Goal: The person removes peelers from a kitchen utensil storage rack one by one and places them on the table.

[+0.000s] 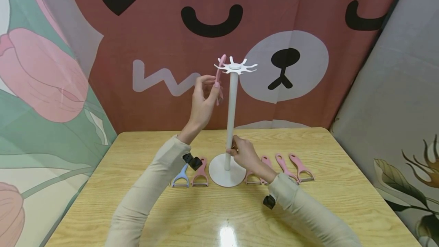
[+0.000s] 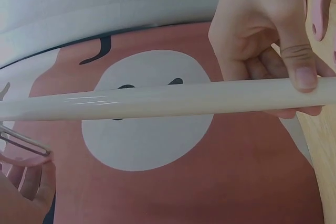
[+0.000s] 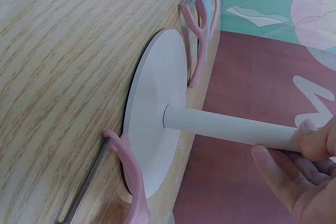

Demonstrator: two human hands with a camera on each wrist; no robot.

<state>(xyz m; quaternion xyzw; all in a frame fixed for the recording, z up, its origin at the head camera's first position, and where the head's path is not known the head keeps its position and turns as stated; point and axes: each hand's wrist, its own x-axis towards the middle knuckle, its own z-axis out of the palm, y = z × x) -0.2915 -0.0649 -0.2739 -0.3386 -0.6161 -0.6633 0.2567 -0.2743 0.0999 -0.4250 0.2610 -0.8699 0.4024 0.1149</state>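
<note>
A white stand has a round base point(image 1: 219, 176), an upright pole point(image 1: 232, 106) and a ring of hooks point(image 1: 236, 66) on top. My left hand point(image 1: 203, 102) pinches a pink peeler point(image 1: 221, 66), raised beside the hooks with its handle end up. Whether the handle touches a hook I cannot tell. In the left wrist view, the peeler's metal blade point(image 2: 26, 142) shows above the left fingers. Low on the pole, my right hand point(image 1: 245, 153) grips it between thumb and fingers, above the base; the right wrist view shows this hand point(image 3: 310, 177) too.
On the wooden table point(image 1: 212, 209), a blue peeler point(image 1: 181, 177) and a pink peeler point(image 1: 201, 172) lie left of the base. Several pink peelers point(image 1: 299, 166) lie to its right, partly behind my right arm. A patterned curtain point(image 1: 164, 48) hangs behind the table.
</note>
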